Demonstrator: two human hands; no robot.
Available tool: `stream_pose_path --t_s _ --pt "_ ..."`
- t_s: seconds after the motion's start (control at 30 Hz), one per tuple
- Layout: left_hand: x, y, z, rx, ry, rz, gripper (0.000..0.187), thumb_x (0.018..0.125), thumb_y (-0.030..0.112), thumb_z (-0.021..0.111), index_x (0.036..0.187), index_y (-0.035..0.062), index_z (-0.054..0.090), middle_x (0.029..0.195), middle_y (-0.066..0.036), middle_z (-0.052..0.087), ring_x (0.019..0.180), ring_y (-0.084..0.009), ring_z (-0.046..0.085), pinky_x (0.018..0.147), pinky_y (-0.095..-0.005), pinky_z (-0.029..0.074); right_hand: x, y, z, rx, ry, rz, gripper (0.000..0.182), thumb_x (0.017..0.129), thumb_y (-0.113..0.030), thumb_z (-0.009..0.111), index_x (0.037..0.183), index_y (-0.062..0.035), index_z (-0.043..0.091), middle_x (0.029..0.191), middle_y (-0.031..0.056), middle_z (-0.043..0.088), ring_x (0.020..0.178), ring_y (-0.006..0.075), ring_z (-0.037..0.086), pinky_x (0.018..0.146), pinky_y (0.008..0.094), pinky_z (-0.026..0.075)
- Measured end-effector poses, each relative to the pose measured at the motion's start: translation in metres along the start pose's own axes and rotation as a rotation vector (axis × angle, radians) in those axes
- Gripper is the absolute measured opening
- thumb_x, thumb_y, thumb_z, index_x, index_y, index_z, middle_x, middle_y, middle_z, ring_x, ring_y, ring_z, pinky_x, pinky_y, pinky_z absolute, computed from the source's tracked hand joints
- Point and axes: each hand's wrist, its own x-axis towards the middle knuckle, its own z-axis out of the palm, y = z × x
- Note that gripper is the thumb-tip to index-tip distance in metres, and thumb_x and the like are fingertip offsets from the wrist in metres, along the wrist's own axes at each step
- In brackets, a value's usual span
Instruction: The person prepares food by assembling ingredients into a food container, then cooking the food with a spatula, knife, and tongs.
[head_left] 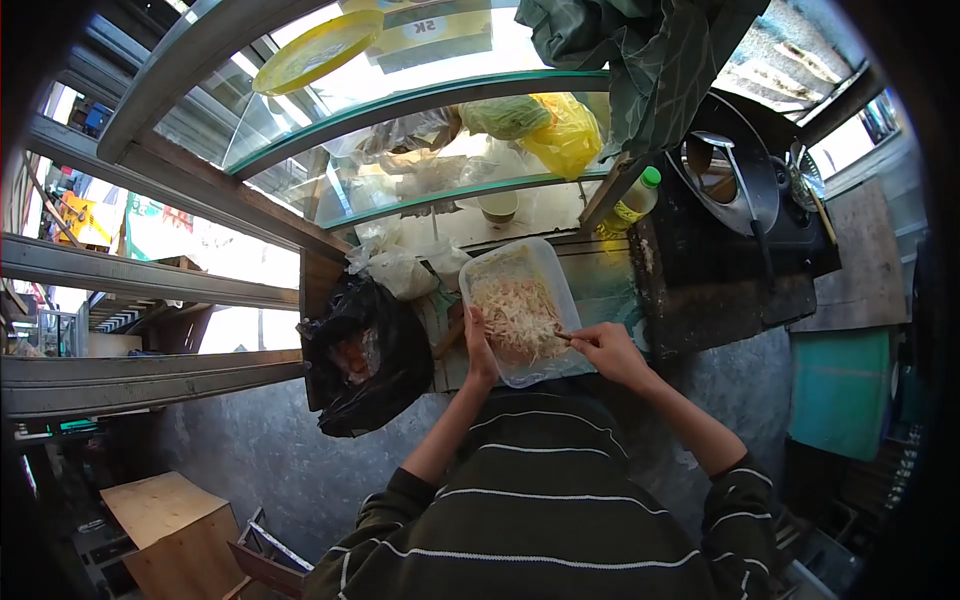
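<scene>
A clear plastic container (553, 268) stands tilted on the counter in front of me. Pale shredded food (515, 310), which looks like shredded cabbage, lies inside it over a paler mixture. My left hand (481, 350) grips the container's left wall near its front corner. Pinched in the fingers of my right hand (612, 354) is a thin brownish utensil handle (566, 335). The utensil's far end is buried in the shreds, so its kind is hidden.
A black plastic bag (400, 345) with scraps hangs at the left, beside white bags (400, 272). A glass shelf (420, 205) spans above. Right of it stand an oil bottle (630, 208) and a wok (735, 205) with a spatula on the black stove (690, 265).
</scene>
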Motion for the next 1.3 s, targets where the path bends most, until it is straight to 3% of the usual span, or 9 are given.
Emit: stream_pose_path --t_s 0.37,0.5,0.6,0.67,0.73,0.8,0.87,1.17,1.3 --pt "-0.002 0.016 0.032 0.16 0.108 0.084 0.069 0.089 0.052 0.039 0.136 0.0048 0.021 0.13 -0.012 0.035 0.117 -0.023 0.039 0.097 -0.0331 0.031 -0.002 -0.017 0.015 -0.715 0.3 -0.392 0.028 0.076 -0.007 0.053 0.103 -0.0101 0.059 0.059 0.0092 0.05 0.049 0.0288 0.055 0.043 0.0371 0.044" --pt "0.002 0.013 0.011 0.159 0.1 0.069 0.071 0.089 0.052 0.037 0.138 0.0047 0.017 0.132 -0.014 0.03 0.122 -0.0242 0.032 0.101 -0.0346 0.025 -0.016 -0.032 0.005 -0.807 0.16 -0.363 0.029 0.073 -0.007 0.053 0.101 -0.0082 0.058 0.061 0.0102 0.054 0.05 0.0282 0.058 0.043 0.0372 0.046" --pt "-0.006 0.03 0.043 0.237 0.163 0.124 0.063 0.09 0.049 0.037 0.133 0.0029 0.027 0.129 -0.013 0.039 0.115 -0.0238 0.042 0.096 -0.0353 0.035 -0.01 -0.035 0.006 -0.898 0.148 -0.254 0.022 0.073 -0.007 0.053 0.094 -0.0043 0.059 0.064 0.0122 0.058 0.055 0.0295 0.061 0.046 0.037 0.049" --pt "0.003 0.025 0.035 0.663 0.203 0.263 0.075 0.089 0.055 0.034 0.14 0.0051 0.011 0.132 -0.019 0.023 0.123 -0.0295 0.024 0.103 -0.0357 0.016 -0.002 -0.036 0.013 -0.967 0.146 -0.183 0.019 0.072 -0.005 0.053 0.089 -0.0032 0.062 0.066 0.0123 0.06 0.058 0.0301 0.062 0.048 0.0364 0.05" --pt "0.0 0.026 0.038 0.743 0.213 0.225 0.075 0.088 0.055 0.034 0.14 0.005 0.012 0.131 -0.02 0.024 0.123 -0.03 0.025 0.103 -0.0354 0.016 0.005 -0.034 0.019 -0.998 -0.076 -0.192 0.021 0.072 -0.008 0.053 0.09 -0.0056 0.065 0.066 0.0153 0.06 0.06 0.0313 0.062 0.052 0.0378 0.05" --pt "-0.004 0.035 0.054 0.822 0.227 0.19 0.075 0.088 0.055 0.034 0.14 0.0049 0.012 0.13 -0.02 0.024 0.122 -0.0305 0.026 0.103 -0.0351 0.017 0.012 -0.038 0.004 -0.93 -0.128 -0.153 0.018 0.071 -0.008 0.054 0.084 -0.0047 0.066 0.068 0.0164 0.061 0.063 0.0325 0.062 0.056 0.0393 0.05" --pt "-0.009 0.041 0.067 0.346 0.049 0.178 0.065 0.09 0.049 0.037 0.135 0.0028 0.024 0.129 -0.014 0.037 0.116 -0.0257 0.041 0.096 -0.0358 0.035 0.018 -0.035 -0.008 -0.86 -0.186 -0.113 0.016 0.071 -0.009 0.054 0.079 -0.0038 0.067 0.07 0.0175 0.062 0.066 0.0338 0.062 0.06 0.0409 0.051" --pt "-0.006 0.017 0.024 -0.054 -0.064 -0.206 0.072 0.09 0.052 0.035 0.14 0.007 0.01 0.13 -0.016 0.026 0.122 -0.0238 0.031 0.101 -0.0348 0.026 0.013 -0.004 0.004 -0.331 -0.332 -0.022 0.02 0.072 -0.015 0.057 0.086 -0.0055 0.068 0.083 0.0179 0.063 0.077 0.0342 0.061 0.071 0.0388 0.048" --pt "0.003 0.003 0.003 0.212 0.031 -0.076 0.074 0.089 0.053 0.036 0.141 0.0067 0.009 0.13 -0.016 0.025 0.122 -0.0237 0.03 0.101 -0.035 0.026 0.011 0.008 0.02 -0.108 -0.309 0.023 0.019 0.074 -0.015 0.059 0.087 -0.0034 0.067 0.072 0.0142 0.063 0.065 0.0264 0.059 0.062 0.0339 0.046"
